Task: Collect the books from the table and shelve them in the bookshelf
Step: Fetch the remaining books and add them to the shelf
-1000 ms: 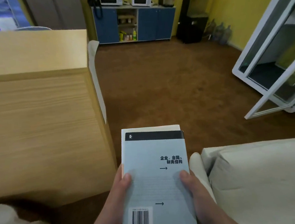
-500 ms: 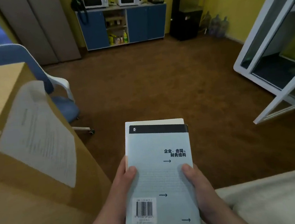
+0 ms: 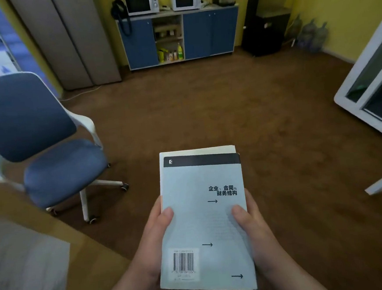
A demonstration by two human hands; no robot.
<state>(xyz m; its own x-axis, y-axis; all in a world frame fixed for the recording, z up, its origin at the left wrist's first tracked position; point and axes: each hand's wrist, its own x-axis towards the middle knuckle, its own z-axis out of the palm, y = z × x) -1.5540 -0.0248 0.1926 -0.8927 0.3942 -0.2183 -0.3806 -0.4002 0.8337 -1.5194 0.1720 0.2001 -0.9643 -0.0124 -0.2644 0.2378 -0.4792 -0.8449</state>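
Two-handed carry of stacked books, head view. Nearest the camera, the left hand (image 3: pixel 152 244) and right hand (image 3: pixel 259 238) grasp a pale blue paperback (image 3: pixel 205 217) by its long edges. Each thumb is pressed flat on the back cover, and the fingers are curled underneath, out of sight. A second book (image 3: pixel 208 150) lies beneath it and shows only as a cream strip past the far edge. The stack is held level in the air at waist height, over the floor and clear of the desk (image 3: pixel 99 264) at lower left.

Handling, as a judgement: the load looks light to moderate. The soft covers will flex if held by one corner, and smooth covers may slide on each other if the stack tilts. The present hold, on both long edges near the middle, suits the carry. For shelving, a pinch across the spines would serve better.

Farther off stand a blue office chair (image 3: pixel 61 168), brown carpet (image 3: pixel 205 111), a white-framed glass door (image 3: pixel 361 90) and a blue cabinet (image 3: pixel 211 33) bearing two microwaves (image 3: pixel 141 1). No bookshelf can be identified with certainty.

Change from one second ago: the tabletop that filled the left side now shows only as a corner. The chair has come into view, the cream cushion at lower right has gone, and the grasp is unaltered.
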